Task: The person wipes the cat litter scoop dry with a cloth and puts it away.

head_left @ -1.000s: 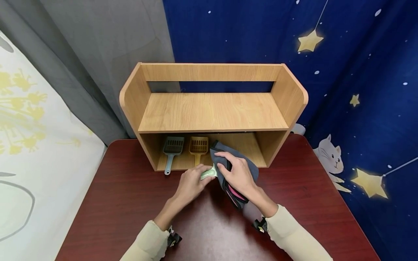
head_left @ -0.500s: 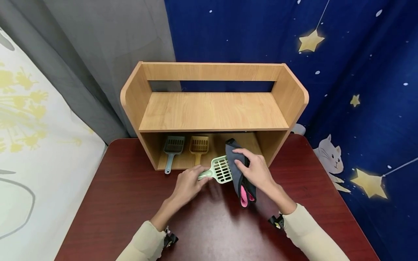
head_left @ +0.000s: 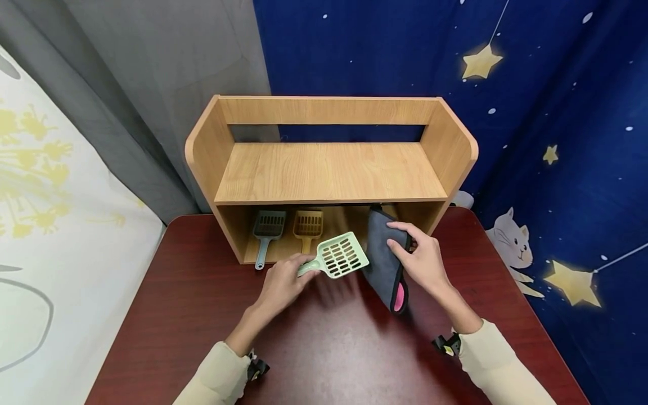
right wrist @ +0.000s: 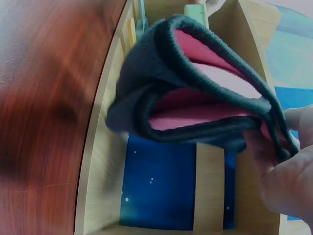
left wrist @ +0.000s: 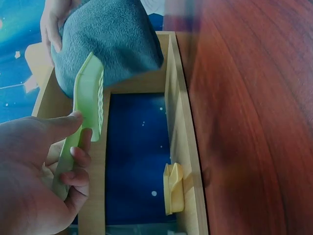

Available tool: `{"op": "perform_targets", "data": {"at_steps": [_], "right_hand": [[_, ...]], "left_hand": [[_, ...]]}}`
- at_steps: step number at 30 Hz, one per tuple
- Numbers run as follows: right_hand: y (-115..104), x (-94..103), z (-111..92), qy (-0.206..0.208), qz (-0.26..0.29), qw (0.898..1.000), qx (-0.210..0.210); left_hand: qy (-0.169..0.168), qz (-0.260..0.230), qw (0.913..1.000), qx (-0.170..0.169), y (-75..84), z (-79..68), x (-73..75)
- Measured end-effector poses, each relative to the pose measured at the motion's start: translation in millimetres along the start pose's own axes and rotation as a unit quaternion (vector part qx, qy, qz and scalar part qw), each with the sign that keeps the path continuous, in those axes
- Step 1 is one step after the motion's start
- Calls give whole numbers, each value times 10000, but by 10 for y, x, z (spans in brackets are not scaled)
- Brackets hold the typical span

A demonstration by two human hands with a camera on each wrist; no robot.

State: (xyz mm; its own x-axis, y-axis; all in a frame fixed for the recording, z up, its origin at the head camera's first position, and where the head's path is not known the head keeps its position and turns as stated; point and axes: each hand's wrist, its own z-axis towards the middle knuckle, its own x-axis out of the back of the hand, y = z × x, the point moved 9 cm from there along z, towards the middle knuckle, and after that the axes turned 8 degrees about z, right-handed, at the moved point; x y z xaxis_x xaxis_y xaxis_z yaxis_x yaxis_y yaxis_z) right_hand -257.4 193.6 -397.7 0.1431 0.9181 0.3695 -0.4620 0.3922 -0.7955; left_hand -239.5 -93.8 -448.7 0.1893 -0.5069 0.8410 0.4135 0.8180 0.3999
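Note:
My left hand (head_left: 283, 284) grips the handle of a pale green slotted litter scoop (head_left: 341, 256), its head pointing right and lifted in front of the lower shelf. In the left wrist view the scoop (left wrist: 88, 93) is seen edge-on, fingers curled round its handle. My right hand (head_left: 420, 259) pinches a folded dark grey cloth (head_left: 385, 256) by its right edge. The right wrist view shows pink inner layers in the folds of the cloth (right wrist: 146, 83). Scoop head and cloth are close together in the head view; whether they touch, I cannot tell.
A two-tier wooden shelf (head_left: 329, 174) stands on the dark red table (head_left: 324, 349). On its lower level, at the left, lie a grey-blue scoop (head_left: 268, 228) and a yellow scoop (head_left: 307, 226), handles toward me. Curtains hang behind.
The cloth, held in my right hand, has moved right off the green scoop, uncovering its slotted head. My left hand has shifted slightly left and tilted the scoop.

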Motion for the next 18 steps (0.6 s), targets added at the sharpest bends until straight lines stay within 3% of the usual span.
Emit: {"op": "perform_targets", "data": {"at_steps": [8, 18], "right_hand": [[-43, -23, -103, 499, 480, 9972, 292], [-123, -476, -261, 469, 927, 9934, 480]], "left_hand": [[256, -272, 9985, 401, -83, 64, 51], [394, -767, 9941, 663, 23, 121, -22]]}}
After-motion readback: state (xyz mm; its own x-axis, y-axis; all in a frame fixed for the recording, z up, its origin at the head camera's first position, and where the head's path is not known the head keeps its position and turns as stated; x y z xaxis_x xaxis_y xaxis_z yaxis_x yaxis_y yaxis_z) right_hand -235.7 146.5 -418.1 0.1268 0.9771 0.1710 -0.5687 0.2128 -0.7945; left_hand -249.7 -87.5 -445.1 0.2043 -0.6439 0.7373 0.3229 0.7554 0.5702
